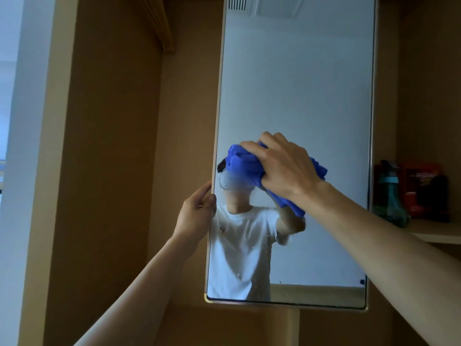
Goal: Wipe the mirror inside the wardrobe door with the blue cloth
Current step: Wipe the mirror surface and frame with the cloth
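Observation:
A tall mirror [299,83] with a thin gold frame hangs on the inside of the wooden wardrobe door. My right hand [282,166] grips a bunched blue cloth [245,164] and presses it against the glass near the mirror's middle left. My left hand [197,211] holds the mirror's left edge, fingers curled round the frame. Small water drops show on the lower glass. The reflection shows a person in a white T-shirt.
A wooden wardrobe panel [112,146] stands to the left of the mirror. On the right a shelf [434,233] carries a green bottle [390,196] and red and dark boxes [424,188]. A white wall lies at far left.

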Action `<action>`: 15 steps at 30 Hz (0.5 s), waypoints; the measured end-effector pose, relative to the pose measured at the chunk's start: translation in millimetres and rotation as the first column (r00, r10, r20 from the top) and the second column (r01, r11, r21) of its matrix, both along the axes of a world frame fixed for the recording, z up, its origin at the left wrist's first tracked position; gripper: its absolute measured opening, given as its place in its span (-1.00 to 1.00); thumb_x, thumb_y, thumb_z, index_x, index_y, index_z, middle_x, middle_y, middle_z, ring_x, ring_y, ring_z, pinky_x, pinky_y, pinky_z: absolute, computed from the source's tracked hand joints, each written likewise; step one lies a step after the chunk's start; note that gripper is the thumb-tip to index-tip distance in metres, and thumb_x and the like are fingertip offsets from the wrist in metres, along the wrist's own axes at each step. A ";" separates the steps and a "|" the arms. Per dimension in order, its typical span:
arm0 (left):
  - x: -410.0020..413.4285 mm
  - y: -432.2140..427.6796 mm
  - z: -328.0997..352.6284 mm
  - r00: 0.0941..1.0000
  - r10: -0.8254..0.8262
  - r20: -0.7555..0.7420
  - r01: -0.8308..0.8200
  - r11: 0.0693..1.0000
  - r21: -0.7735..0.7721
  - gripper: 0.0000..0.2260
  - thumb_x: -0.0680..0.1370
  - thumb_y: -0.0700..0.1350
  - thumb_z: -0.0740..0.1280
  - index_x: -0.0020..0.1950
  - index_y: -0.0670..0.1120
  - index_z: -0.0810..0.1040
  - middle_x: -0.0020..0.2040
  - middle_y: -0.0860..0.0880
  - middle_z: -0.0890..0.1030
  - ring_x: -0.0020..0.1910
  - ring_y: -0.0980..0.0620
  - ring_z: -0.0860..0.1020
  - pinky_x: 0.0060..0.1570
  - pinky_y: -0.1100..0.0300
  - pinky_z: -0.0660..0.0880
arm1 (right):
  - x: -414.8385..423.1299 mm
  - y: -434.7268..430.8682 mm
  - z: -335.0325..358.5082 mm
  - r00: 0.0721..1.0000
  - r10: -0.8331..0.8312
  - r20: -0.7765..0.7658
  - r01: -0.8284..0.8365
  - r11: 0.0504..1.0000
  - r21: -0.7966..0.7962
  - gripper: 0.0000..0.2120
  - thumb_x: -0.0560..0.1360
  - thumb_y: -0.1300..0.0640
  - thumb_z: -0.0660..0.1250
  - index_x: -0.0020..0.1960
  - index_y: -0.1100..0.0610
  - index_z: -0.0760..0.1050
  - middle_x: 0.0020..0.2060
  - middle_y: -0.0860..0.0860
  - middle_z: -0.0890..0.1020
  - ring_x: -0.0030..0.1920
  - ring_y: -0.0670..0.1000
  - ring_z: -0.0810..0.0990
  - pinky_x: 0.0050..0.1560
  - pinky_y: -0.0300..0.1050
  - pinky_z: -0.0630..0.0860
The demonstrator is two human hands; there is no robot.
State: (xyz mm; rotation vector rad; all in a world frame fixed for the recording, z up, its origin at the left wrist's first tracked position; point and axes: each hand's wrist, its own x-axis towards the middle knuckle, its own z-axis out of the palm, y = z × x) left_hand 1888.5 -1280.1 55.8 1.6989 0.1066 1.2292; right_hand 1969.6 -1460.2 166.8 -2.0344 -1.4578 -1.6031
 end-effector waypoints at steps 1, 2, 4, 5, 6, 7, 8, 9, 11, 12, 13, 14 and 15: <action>0.1 -0.2 -0.2 1.000 0.012 -0.002 -0.012 1.000 -0.006 -0.65 0.69 -0.19 0.20 0.44 0.06 0.53 -0.26 -0.04 0.52 -0.23 -0.08 0.44 -0.10 0.04 0.42 | 1.1 -3.2 5.9 1.000 -0.006 -0.003 0.006 1.000 0.014 -0.55 0.48 0.12 0.28 0.36 -0.05 0.40 0.05 0.02 0.48 0.03 0.11 0.48 -0.24 0.01 0.48; -0.3 -1.1 -0.5 1.000 0.019 -0.001 -0.019 1.000 -0.007 -0.64 0.69 -0.19 0.19 0.44 0.06 0.53 -0.26 -0.05 0.52 -0.23 -0.08 0.44 -0.11 0.04 0.43 | 2.0 -6.5 10.6 1.000 -0.008 -0.004 0.008 1.000 0.027 -0.56 0.48 0.14 0.29 0.35 -0.05 0.41 0.04 0.01 0.49 0.02 0.11 0.48 -0.23 0.02 0.50; -1.4 -3.8 -1.6 1.000 0.030 0.004 -0.030 1.000 0.007 -0.64 0.69 -0.20 0.18 0.43 0.08 0.53 -0.26 -0.06 0.52 -0.24 -0.07 0.45 -0.12 0.05 0.42 | 4.0 -12.4 16.0 1.000 -0.002 -0.004 0.002 0.999 0.047 -0.57 0.48 0.14 0.30 0.33 -0.05 0.42 0.03 0.01 0.49 0.01 0.11 0.47 -0.24 0.01 0.49; -1.9 -4.6 -1.9 0.999 0.033 0.006 -0.033 0.999 0.014 -0.63 0.69 -0.21 0.18 0.42 0.08 0.54 -0.27 -0.07 0.51 -0.24 -0.08 0.44 -0.13 0.06 0.41 | 4.8 -14.6 17.0 1.000 0.003 -0.006 -0.003 0.999 0.053 -0.57 0.47 0.13 0.30 0.33 -0.05 0.42 0.03 0.01 0.49 0.00 0.11 0.47 -0.24 0.01 0.48; -2.0 -5.3 -2.0 0.999 0.034 0.009 -0.034 0.999 0.017 -0.63 0.68 -0.21 0.17 0.40 0.09 0.55 -0.27 -0.08 0.50 -0.25 -0.08 0.43 -0.14 0.06 0.39 | 5.5 -16.1 16.5 1.000 0.006 -0.005 -0.006 0.998 0.055 -0.56 0.47 0.13 0.30 0.33 -0.05 0.42 0.03 0.01 0.49 0.01 0.11 0.46 -0.24 0.01 0.46; -1.9 -6.3 -1.6 0.999 0.036 0.010 -0.036 0.999 0.015 -0.62 0.68 -0.22 0.17 0.39 0.10 0.56 -0.28 -0.08 0.50 -0.25 -0.08 0.43 -0.14 0.07 0.39 | 6.3 -16.9 14.8 1.000 0.008 0.000 -0.008 0.999 0.049 -0.55 0.46 0.14 0.30 0.34 -0.05 0.42 0.04 0.01 0.49 0.01 0.11 0.46 -0.25 0.00 0.43; -1.6 -7.5 -1.2 0.999 0.038 0.015 -0.039 0.999 0.012 -0.62 0.67 -0.23 0.17 0.38 0.11 0.56 -0.28 -0.08 0.49 -0.25 -0.08 0.42 -0.14 0.07 0.38 | 7.3 -17.4 12.4 1.000 0.008 0.010 -0.009 0.999 0.038 -0.53 0.45 0.16 0.31 0.35 -0.05 0.41 0.04 0.01 0.49 0.00 0.11 0.46 -0.27 -0.02 0.39; -1.2 -9.4 -0.8 0.999 0.040 0.022 -0.040 0.999 0.009 -0.61 0.66 -0.23 0.17 0.35 0.14 0.58 -0.28 -0.08 0.49 -0.25 -0.08 0.42 -0.14 0.06 0.38 | 8.5 -17.8 9.6 1.000 0.008 0.022 -0.009 1.000 0.024 -0.51 0.44 0.18 0.31 0.36 -0.05 0.41 0.03 0.01 0.49 -0.01 0.11 0.46 -0.28 -0.04 0.34; -1.9 -15.4 0.5 0.999 0.040 0.033 -0.040 0.999 0.000 -0.56 0.66 -0.22 0.17 0.17 0.32 0.62 -0.28 -0.09 0.51 -0.25 -0.08 0.44 -0.15 0.04 0.40 | 11.0 -18.8 3.0 0.999 0.006 0.045 -0.006 1.000 -0.003 -0.50 0.42 0.17 0.32 0.36 -0.04 0.42 0.02 0.00 0.49 -0.03 0.11 0.47 -0.27 -0.07 0.28; -3.0 -18.8 2.1 0.999 0.044 0.031 -0.044 0.999 -0.011 -0.51 0.66 -0.21 0.18 0.05 0.42 0.62 -0.28 -0.09 0.54 -0.25 -0.08 0.47 -0.15 0.02 0.42 | 12.1 -19.5 -0.7 0.999 0.007 0.051 -0.006 1.000 -0.016 -0.50 0.42 0.15 0.32 0.35 -0.04 0.42 0.01 0.00 0.50 -0.04 0.11 0.47 -0.26 -0.06 0.28; -4.0 -21.6 3.7 0.998 0.051 0.029 -0.050 0.998 -0.026 -0.47 0.66 -0.21 0.18 -0.04 0.48 0.60 -0.27 -0.08 0.56 -0.25 -0.08 0.49 -0.16 0.00 0.44 | 13.0 -20.6 -4.5 0.998 0.011 0.055 -0.009 0.999 -0.031 -0.51 0.42 0.12 0.32 0.35 -0.03 0.43 0.01 0.00 0.50 -0.04 0.11 0.47 -0.25 -0.06 0.29; -5.0 -22.9 4.7 0.998 0.057 0.028 -0.056 0.998 -0.038 -0.46 0.67 -0.20 0.18 -0.07 0.49 0.60 -0.26 -0.07 0.59 -0.25 -0.08 0.51 -0.17 0.00 0.46 | 13.5 -21.5 -9.2 0.998 0.014 0.055 -0.011 0.999 -0.047 -0.51 0.43 0.10 0.32 0.35 -0.04 0.43 0.01 0.00 0.50 -0.04 0.11 0.47 -0.23 -0.06 0.30; -5.4 -23.0 5.8 0.998 0.063 0.030 -0.062 0.997 -0.047 -0.50 0.67 -0.19 0.18 -0.05 0.45 0.62 -0.26 -0.06 0.60 -0.25 -0.07 0.53 -0.18 0.00 0.47 | 14.0 -22.7 -14.4 0.998 0.014 0.054 -0.011 0.998 -0.061 -0.52 0.43 0.07 0.33 0.35 -0.04 0.43 0.02 -0.01 0.51 -0.04 0.11 0.48 -0.23 -0.06 0.30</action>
